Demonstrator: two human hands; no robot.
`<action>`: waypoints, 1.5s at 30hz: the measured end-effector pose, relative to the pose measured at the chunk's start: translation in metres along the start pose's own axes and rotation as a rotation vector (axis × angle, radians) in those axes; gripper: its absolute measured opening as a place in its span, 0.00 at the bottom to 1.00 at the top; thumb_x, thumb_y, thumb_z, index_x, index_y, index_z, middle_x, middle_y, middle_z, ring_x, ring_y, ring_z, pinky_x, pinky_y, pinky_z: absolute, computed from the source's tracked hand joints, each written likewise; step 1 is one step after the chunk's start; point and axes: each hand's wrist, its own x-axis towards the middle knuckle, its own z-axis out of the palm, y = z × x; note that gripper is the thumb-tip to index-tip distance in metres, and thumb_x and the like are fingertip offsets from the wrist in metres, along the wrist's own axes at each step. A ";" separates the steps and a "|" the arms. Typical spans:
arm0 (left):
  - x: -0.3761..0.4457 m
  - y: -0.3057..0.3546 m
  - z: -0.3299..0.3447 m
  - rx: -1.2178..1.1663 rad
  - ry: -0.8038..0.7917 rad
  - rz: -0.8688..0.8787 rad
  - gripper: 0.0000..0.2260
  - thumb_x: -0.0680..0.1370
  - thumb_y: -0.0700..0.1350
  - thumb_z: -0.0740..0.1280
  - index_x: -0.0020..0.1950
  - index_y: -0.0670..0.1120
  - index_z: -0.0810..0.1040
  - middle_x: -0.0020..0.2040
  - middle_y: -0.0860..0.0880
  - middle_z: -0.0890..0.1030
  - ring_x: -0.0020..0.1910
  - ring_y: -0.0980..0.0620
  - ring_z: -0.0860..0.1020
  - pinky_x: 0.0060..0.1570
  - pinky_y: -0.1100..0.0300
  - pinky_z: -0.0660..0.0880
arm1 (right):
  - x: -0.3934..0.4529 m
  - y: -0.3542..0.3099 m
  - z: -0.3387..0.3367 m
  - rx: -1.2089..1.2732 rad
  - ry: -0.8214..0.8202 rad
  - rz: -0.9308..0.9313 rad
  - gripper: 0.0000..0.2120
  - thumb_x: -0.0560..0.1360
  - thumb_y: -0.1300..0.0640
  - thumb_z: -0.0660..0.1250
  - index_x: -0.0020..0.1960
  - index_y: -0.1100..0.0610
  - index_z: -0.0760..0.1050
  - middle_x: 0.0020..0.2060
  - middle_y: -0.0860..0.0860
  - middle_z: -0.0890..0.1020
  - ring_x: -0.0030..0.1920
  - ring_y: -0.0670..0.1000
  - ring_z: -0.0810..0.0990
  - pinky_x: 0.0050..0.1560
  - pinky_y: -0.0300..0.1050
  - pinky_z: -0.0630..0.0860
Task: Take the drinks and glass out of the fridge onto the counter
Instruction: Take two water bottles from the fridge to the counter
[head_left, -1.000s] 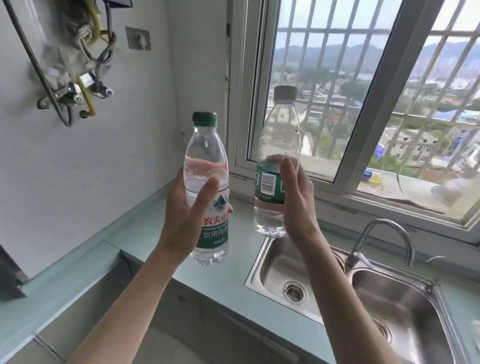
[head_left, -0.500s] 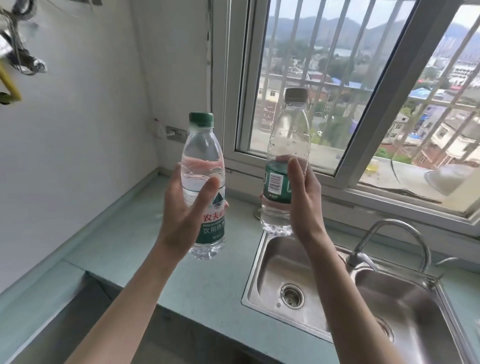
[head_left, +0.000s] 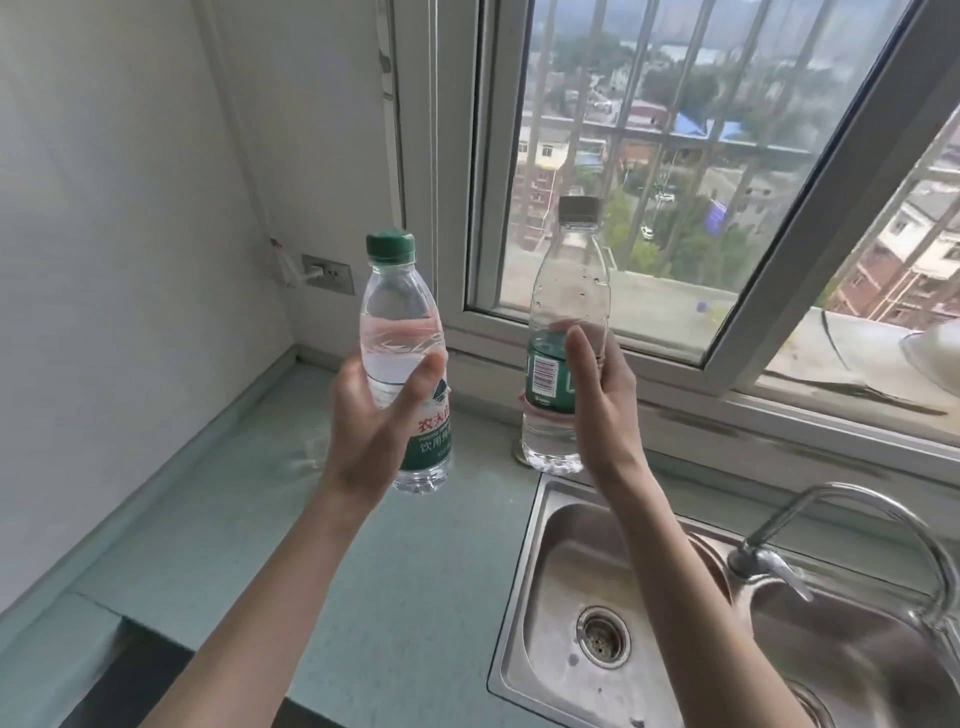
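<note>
1. Right now my left hand (head_left: 371, 421) is wrapped round the clear plastic water bottle with the green cap and green label (head_left: 402, 364), held upright above the pale green counter (head_left: 234, 519), not yet set down.
2. My right hand (head_left: 597, 410) clamps the second clear plastic bottle with the dark cap (head_left: 563, 332), its base low over the counter's back strip, just beside the stainless steel sink (head_left: 571, 597); I cannot tell if it touches.
3. Risk, as I judge it: that strip is narrow, so a bottle released off-centre could tip into the basin.
4. Both bottles are thin, smooth, ribbed plastic and partly filled; squeezing may buckle them, and sloshing water could shift the weight.
5. Counter looks smooth and flat; the curved chrome tap (head_left: 857, 519) stands well clear.
</note>
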 end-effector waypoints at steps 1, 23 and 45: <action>0.006 -0.005 0.001 -0.006 -0.002 -0.010 0.16 0.74 0.56 0.74 0.58 0.51 0.83 0.46 0.50 0.87 0.45 0.47 0.86 0.48 0.53 0.84 | 0.006 0.006 0.002 -0.006 0.007 0.013 0.31 0.72 0.21 0.67 0.62 0.42 0.81 0.58 0.53 0.87 0.62 0.67 0.85 0.67 0.75 0.77; 0.062 -0.234 -0.034 0.378 -0.075 -0.265 0.18 0.75 0.39 0.81 0.59 0.43 0.77 0.47 0.50 0.84 0.40 0.68 0.81 0.43 0.73 0.75 | 0.031 0.185 0.021 -0.302 0.071 0.344 0.29 0.73 0.44 0.80 0.66 0.52 0.70 0.52 0.44 0.83 0.48 0.38 0.85 0.58 0.49 0.81; 0.074 -0.349 -0.061 0.671 -0.200 -0.298 0.25 0.71 0.46 0.84 0.62 0.44 0.78 0.56 0.50 0.73 0.57 0.49 0.77 0.61 0.57 0.75 | 0.028 0.311 0.058 -0.452 -0.075 0.468 0.27 0.72 0.53 0.82 0.66 0.48 0.72 0.53 0.42 0.85 0.54 0.43 0.85 0.59 0.44 0.81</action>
